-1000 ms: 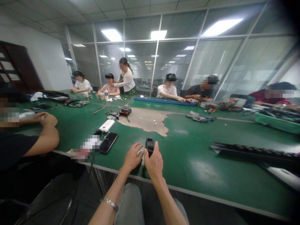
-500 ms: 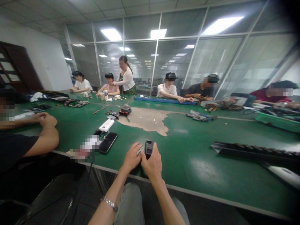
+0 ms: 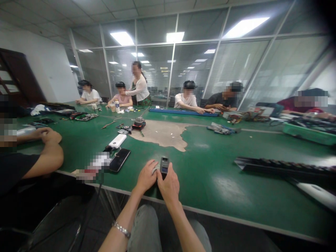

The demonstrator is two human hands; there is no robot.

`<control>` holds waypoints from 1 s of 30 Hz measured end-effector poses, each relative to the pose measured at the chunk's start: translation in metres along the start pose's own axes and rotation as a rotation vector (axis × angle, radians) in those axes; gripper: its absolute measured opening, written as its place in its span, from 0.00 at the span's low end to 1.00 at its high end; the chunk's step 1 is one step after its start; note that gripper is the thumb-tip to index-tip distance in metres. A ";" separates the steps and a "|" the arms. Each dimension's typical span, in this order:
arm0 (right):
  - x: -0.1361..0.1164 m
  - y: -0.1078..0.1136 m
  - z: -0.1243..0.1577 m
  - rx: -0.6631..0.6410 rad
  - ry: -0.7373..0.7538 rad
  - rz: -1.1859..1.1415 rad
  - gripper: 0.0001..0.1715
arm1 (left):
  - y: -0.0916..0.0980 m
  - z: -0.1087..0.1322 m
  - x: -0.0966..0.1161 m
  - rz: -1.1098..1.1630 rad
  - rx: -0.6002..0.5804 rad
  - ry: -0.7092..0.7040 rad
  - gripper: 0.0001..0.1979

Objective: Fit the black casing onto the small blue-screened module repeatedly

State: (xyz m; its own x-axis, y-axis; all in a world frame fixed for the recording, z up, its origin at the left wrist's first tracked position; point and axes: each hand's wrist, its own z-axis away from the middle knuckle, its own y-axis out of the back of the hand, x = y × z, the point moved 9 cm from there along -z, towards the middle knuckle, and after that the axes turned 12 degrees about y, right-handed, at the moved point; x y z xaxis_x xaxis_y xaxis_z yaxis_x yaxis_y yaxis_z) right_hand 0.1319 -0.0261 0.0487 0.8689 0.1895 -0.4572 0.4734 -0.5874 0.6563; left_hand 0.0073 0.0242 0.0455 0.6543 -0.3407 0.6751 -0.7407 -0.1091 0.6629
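Observation:
My right hand (image 3: pixel 168 185) rests at the near edge of the green table (image 3: pixel 210 196), with its fingers around a small black handheld device with a small screen (image 3: pixel 164 165). My left hand (image 3: pixel 146 177) sits right beside it, its fingertips on a small pale object (image 3: pixel 154 170), which is partly hidden. A silver link bracelet (image 3: pixel 121 230) circles my left wrist.
A white power bank (image 3: pixel 117 141) and a black smartphone (image 3: pixel 120 160) lie to my left, near a pixelated item (image 3: pixel 93 166). A co-worker's folded arms (image 3: pixel 47 143) rest at the left edge. A long black rack (image 3: pixel 283 167) lies at the right. Several people sit around the table among electronics.
The black device now stands more upright, with its screen facing me, and sits slightly further left. My hands have closed in around it, and the whole view has shifted slightly.

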 end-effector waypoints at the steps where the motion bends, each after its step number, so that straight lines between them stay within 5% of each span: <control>1: 0.000 0.000 0.000 -0.010 -0.003 0.007 0.41 | 0.000 0.000 0.000 0.003 0.000 0.000 0.21; 8: -0.005 0.008 -0.009 0.003 -0.033 -0.077 0.44 | 0.001 0.000 -0.002 0.034 -0.001 0.016 0.20; 13: -0.015 0.042 -0.030 0.130 -0.004 -0.153 0.45 | 0.000 0.000 -0.004 0.050 0.001 0.018 0.21; 17: 0.002 0.063 -0.034 0.181 -0.005 -0.098 0.43 | -0.001 0.000 -0.005 0.039 0.012 0.012 0.21; 24: 0.063 0.046 -0.004 0.094 -0.096 0.027 0.44 | 0.003 0.002 0.000 0.031 0.006 0.008 0.21; 30: 0.067 0.038 0.005 0.091 -0.058 0.033 0.45 | 0.005 0.002 0.000 0.028 0.023 0.006 0.22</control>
State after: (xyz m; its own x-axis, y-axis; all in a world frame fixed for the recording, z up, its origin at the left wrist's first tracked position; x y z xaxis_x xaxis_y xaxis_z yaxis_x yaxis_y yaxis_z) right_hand 0.2076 -0.0393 0.0400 0.8729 0.1241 -0.4719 0.4271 -0.6621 0.6159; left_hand 0.0035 0.0214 0.0484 0.6346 -0.3379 0.6951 -0.7617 -0.1209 0.6366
